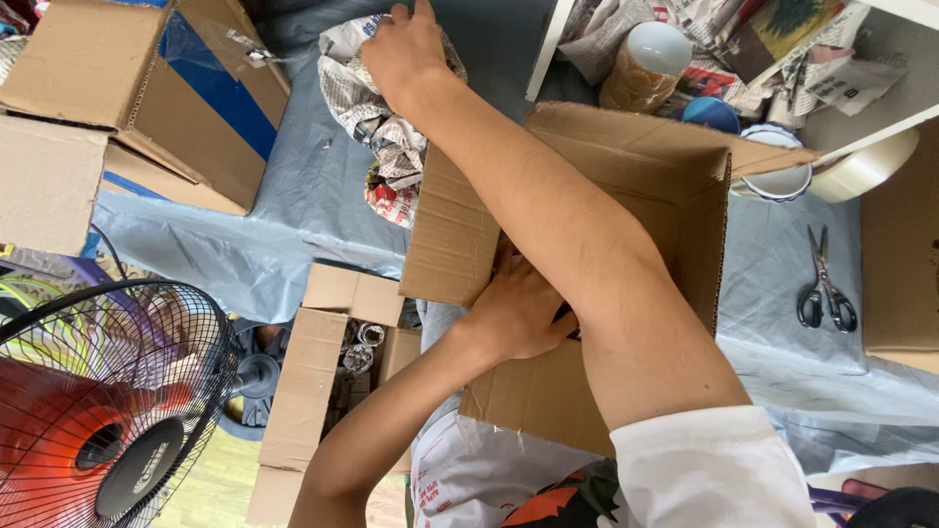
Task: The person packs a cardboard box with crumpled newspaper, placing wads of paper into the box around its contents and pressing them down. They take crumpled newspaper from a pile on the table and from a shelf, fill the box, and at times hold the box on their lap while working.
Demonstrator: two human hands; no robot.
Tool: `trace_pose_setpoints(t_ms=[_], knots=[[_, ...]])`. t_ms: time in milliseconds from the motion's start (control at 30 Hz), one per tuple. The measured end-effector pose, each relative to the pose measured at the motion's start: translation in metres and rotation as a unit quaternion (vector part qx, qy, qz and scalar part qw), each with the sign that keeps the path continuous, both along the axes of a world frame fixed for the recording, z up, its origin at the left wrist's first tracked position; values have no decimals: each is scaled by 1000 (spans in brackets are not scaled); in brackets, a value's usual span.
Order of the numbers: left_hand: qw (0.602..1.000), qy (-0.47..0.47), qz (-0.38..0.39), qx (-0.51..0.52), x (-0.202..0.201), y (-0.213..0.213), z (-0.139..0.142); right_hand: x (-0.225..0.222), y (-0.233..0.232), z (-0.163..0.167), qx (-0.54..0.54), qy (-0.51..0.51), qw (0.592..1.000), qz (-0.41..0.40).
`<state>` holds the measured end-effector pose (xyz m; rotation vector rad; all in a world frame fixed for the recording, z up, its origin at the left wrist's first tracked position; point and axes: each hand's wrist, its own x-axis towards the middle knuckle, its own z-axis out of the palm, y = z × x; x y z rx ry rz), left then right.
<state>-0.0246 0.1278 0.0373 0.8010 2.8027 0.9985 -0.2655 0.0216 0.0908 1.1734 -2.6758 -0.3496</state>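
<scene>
Matt corrugated cardboard box [675,196], crumpled newspaper [377,117], glossy tape roll [866,166], metal scissors [825,284], wrinkled plastic sheet [303,186]

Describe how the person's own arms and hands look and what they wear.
Both arms are bare from wrist to above the elbow. The right arm ends in a short white sleeve. The left hand and right hand wear no gloves, rings or watch that show.

box interior [626,196]: hidden by forearm; left fingers [509,269]: partly hidden | fan [108,401]: cut off
</scene>
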Motion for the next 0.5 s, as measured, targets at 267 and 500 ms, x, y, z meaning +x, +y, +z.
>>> trace_pose_setpoints(t_ms=[267, 500], knots=[[996, -35, -6, -76, 8, 2, 1, 25, 59, 62, -227, -122, 955, 147], [999, -29, 21, -20, 0, 0, 8, 156, 208, 119, 59, -138, 984, 92]])
